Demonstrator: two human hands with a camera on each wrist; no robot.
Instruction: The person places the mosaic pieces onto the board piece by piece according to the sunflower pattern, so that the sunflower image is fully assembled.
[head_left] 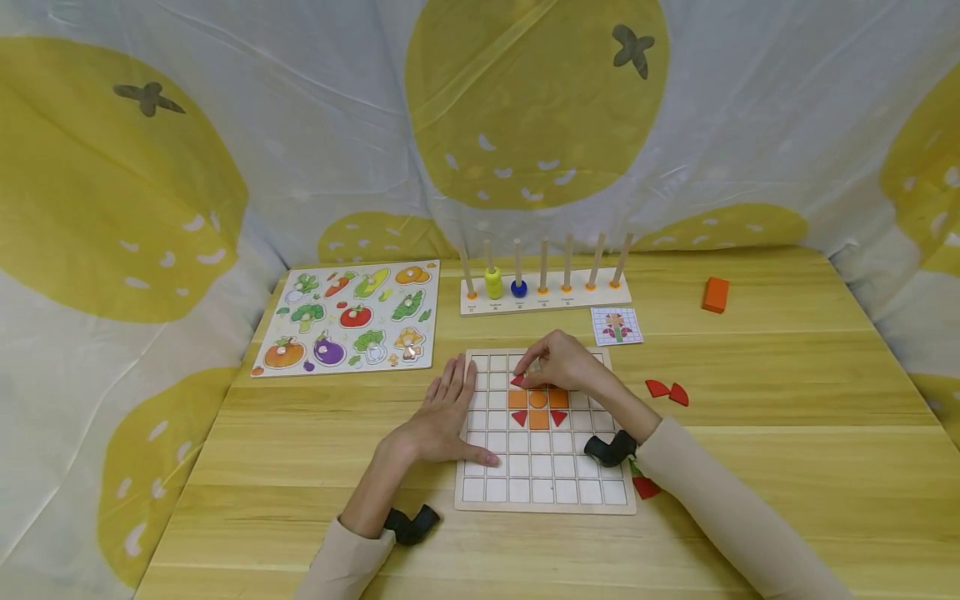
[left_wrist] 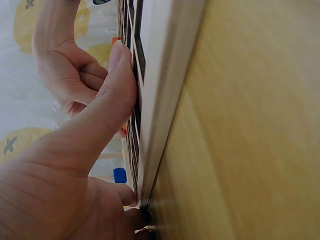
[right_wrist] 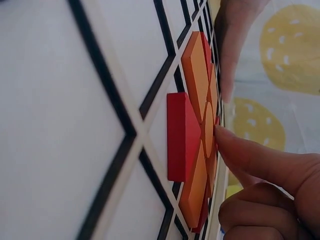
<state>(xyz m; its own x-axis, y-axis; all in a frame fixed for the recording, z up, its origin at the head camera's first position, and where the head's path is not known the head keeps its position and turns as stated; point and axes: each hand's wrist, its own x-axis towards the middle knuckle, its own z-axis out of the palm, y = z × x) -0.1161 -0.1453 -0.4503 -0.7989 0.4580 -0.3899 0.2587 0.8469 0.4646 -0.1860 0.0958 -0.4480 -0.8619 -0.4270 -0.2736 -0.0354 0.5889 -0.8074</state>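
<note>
My right hand (head_left: pixel 564 362) pinches a small red wedge-shaped tile (head_left: pixel 517 380) between thumb and fingertips, at the upper part of a white grid board (head_left: pixel 543 507). Just below it, an orange round tile (head_left: pixel 537 399) lies among orange square tiles (head_left: pixel 538 420), with a red wedge tile (head_left: pixel 520 417) at each lower corner. With fingers extended, my left hand (head_left: pixel 438 421) rests on the board's left edge, its thumb lying over the grid. In the left wrist view the thumb (left_wrist: pixel 112 95) touches the board's face. The held tile is mostly hidden in the right wrist view.
Two red quarter-circle tiles (head_left: pixel 667 392) lie right of the board; red and green pieces (head_left: pixel 645 487) sit partly under the right sleeve. Behind stand a pattern card (head_left: pixel 617 327), a peg rack (head_left: pixel 546 302) and a vegetable puzzle (head_left: pixel 345 321). An orange block (head_left: pixel 716 295) is at far right.
</note>
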